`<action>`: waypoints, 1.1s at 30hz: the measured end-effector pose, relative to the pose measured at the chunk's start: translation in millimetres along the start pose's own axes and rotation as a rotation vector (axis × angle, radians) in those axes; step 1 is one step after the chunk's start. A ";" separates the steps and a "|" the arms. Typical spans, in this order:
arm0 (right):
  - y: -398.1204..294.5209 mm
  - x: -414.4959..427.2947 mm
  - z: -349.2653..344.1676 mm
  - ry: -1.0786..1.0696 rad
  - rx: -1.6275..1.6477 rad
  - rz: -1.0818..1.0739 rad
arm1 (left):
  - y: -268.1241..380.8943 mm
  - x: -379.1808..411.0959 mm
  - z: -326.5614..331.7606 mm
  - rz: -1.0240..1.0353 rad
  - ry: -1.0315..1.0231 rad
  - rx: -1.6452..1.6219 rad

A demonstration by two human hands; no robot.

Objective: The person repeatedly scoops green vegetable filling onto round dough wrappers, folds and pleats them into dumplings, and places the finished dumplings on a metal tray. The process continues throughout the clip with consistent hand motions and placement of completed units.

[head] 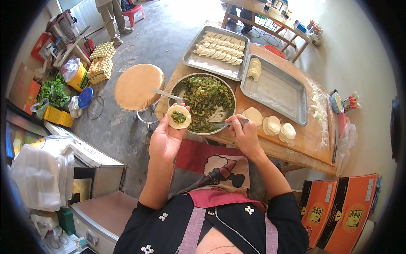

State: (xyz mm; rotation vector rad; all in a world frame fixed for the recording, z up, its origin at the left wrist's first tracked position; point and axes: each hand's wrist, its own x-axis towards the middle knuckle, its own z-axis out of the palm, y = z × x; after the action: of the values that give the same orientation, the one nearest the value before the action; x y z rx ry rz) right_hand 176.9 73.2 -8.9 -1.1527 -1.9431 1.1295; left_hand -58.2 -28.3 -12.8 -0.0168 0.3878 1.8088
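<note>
My left hand [168, 135] holds up a round dough wrapper [180, 117] with green and orange chopped filling on its middle. The handle of a metal utensil is in my right hand [242, 131], its far end in the filling [206, 98] of a large round metal bowl [235, 104]. A second metal utensil [166, 94] leans on the bowl's left rim. Stacks of round wrappers [271, 126] lie right of my right hand. Behind the bowl, rows of folded dumplings [222, 46] fill much of a metal tray [189, 57]; a second tray [274, 109] bears a short row of dumplings [254, 69].
The wooden table [311, 155] has loose flour [318, 111] and a rolling pin [330, 127] at its right. A round stool [139, 86] stands left of it. Orange cartons [345, 212] are at lower right, a metal-edged cabinet [104, 212] at lower left. A person [111, 19] stands beyond.
</note>
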 end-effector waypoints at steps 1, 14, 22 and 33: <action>0.6 -0.5 5.9 -0.004 0.089 0.037 | 1.2 -0.8 -0.8 0.000 0.005 0.002; 13.5 8.2 6.9 0.072 0.571 0.231 | -7.4 -1.6 -13.0 0.001 0.010 0.020; -16.1 6.0 -6.1 0.120 0.571 0.120 | -34.5 4.0 -9.7 -0.067 -0.023 0.052; 2.4 -31.2 32.2 -0.021 -0.289 -0.835 | -35.6 9.8 9.1 -0.088 -0.020 0.026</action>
State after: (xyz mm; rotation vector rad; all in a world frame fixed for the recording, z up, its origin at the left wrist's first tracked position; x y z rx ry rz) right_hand 165.2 34.2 -27.9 -0.3449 -2.3037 0.4210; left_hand -25.7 -8.8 -15.3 0.0025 0.3909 1.7153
